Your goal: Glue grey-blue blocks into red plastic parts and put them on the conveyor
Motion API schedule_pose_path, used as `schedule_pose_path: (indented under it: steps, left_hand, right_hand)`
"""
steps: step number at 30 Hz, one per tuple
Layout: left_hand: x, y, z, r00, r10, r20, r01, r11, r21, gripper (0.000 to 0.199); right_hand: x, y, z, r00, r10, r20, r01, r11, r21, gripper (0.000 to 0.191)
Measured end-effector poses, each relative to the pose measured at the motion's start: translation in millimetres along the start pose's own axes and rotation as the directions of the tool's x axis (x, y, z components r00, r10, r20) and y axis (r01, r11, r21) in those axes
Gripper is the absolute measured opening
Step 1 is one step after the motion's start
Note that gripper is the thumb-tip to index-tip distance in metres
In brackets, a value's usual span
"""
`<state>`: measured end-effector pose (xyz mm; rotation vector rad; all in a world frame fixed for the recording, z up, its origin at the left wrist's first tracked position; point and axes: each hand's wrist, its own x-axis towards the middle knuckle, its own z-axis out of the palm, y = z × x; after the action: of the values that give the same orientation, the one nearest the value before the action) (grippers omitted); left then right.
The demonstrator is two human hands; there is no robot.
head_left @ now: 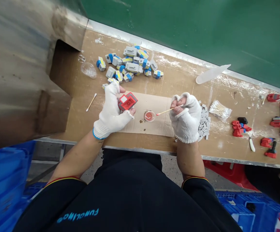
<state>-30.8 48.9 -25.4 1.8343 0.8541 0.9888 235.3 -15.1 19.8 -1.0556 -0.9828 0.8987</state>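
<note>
My left hand (113, 111), in a white fingerless glove, is closed around a red and grey plastic part (128, 101) with a white square on it. Between the fingertips of my right hand (187, 116), gloved the same way, is a cotton swab (164, 111). Its reddish tip points left, just beside a small clear cup (149, 116) of red liquid. The cup stands on a cardboard sheet (159, 127) with a few dark spots. Under and beside my right hand lies a pile of small grey pieces (204, 124), partly covered by the glove.
Grey, blue and yellow plastic parts (132, 66) are heaped behind my left hand. Another swab (91, 102) lies at left, near a metal housing (28, 71). To the right are a bag of swabs (220, 110), a translucent bottle (212, 74) and red toy-like parts (240, 127). A green surface (190, 32) runs behind.
</note>
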Motion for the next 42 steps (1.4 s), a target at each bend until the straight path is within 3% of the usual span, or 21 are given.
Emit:
schedule_pose_path:
  steps: [3, 6, 9, 12, 18, 26, 37, 42]
  left_hand:
    - [0, 9, 4.0, 0.995, 0.084, -0.045, -0.082, 0.996, 0.041, 0.056]
    - [3, 23, 7.6, 0.991, 0.132, 0.001, -0.131, 0.983, 0.132, 0.045]
    - [5, 33, 11.4, 0.988, 0.150, 0.047, -0.154, 0.984, 0.088, 0.040]
    - [4, 37, 14.8, 0.984, 0.142, 0.110, -0.146, 0.989, 0.022, 0.048]
    - [0, 35, 20.5, 0.985, 0.071, 0.160, -0.068, 0.997, -0.025, 0.053]
    - [-1, 32, 22.2, 0.981, 0.101, 0.165, -0.097, 0.995, -0.032, 0.054]
    - [0, 35, 19.8, 0.977, 0.139, 0.161, -0.131, 0.990, -0.059, 0.052]
    - [1, 36, 19.5, 0.980, 0.081, 0.182, -0.075, 0.996, -0.043, 0.048]
  right_hand:
    - [-2, -6, 2, 0.997, -0.082, -0.013, 0.082, 0.996, -0.032, 0.029]
    - [-6, -14, 7, 0.986, -0.162, -0.040, 0.158, 0.984, -0.086, 0.031]
    - [-12, -22, 16, 0.966, -0.252, -0.064, 0.241, 0.960, -0.139, 0.029]
    - [-18, -29, 27, 0.951, -0.307, -0.016, 0.301, 0.941, -0.154, 0.025]
    - [-23, -32, 32, 0.951, -0.289, 0.112, 0.306, 0.929, -0.206, 0.023]
    - [-23, -32, 28, 0.939, -0.274, 0.207, 0.321, 0.915, -0.246, 0.022]
    - [-23, -32, 28, 0.943, -0.255, 0.216, 0.305, 0.920, -0.245, 0.021]
    - [-23, -32, 28, 0.944, -0.245, 0.223, 0.297, 0.925, -0.238, 0.021]
